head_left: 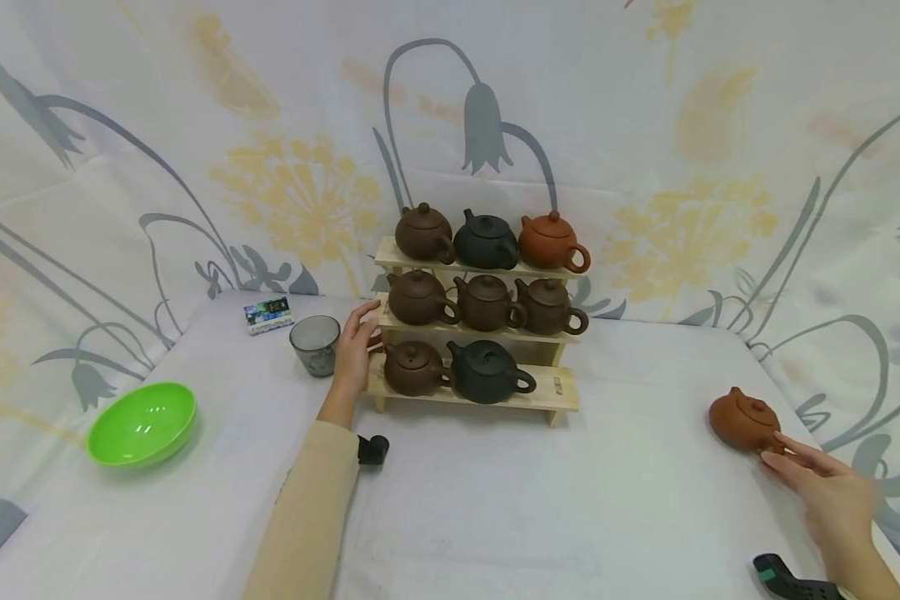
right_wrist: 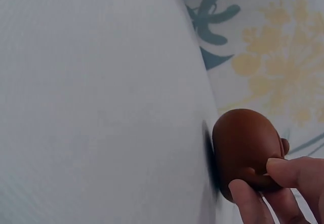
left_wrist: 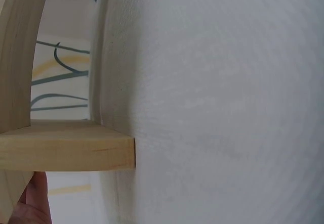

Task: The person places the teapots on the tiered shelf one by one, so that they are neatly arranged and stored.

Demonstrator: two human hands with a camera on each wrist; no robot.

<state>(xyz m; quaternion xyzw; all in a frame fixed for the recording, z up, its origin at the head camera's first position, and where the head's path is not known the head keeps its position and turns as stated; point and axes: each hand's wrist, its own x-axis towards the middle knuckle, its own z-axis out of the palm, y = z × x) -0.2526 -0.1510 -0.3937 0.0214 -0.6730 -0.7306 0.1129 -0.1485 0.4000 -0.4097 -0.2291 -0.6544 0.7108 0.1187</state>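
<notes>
My right hand [head_left: 832, 492] pinches the handle of a reddish-brown teapot [head_left: 744, 419] at the table's right side. In the right wrist view, thumb and fingers close on that handle, and the teapot [right_wrist: 245, 148] has a dark shadow under its base; whether it touches the cloth I cannot tell. At the left end of a three-tier wooden rack [head_left: 540, 385], my left hand [head_left: 354, 350] grips the rack's side. The left wrist view shows the rack's wood [left_wrist: 76, 150] with part of the left hand [left_wrist: 34, 204] behind it; most fingers are hidden there.
The rack carries several teapots, including a dark brown teapot [head_left: 420, 297], a black teapot [head_left: 487, 372] and an orange-brown teapot [head_left: 549, 240]. Left of it are a grey glass cup [head_left: 317, 346], a small patterned box [head_left: 268, 316] and a green bowl [head_left: 142, 425]. Patterned cloth hangs behind.
</notes>
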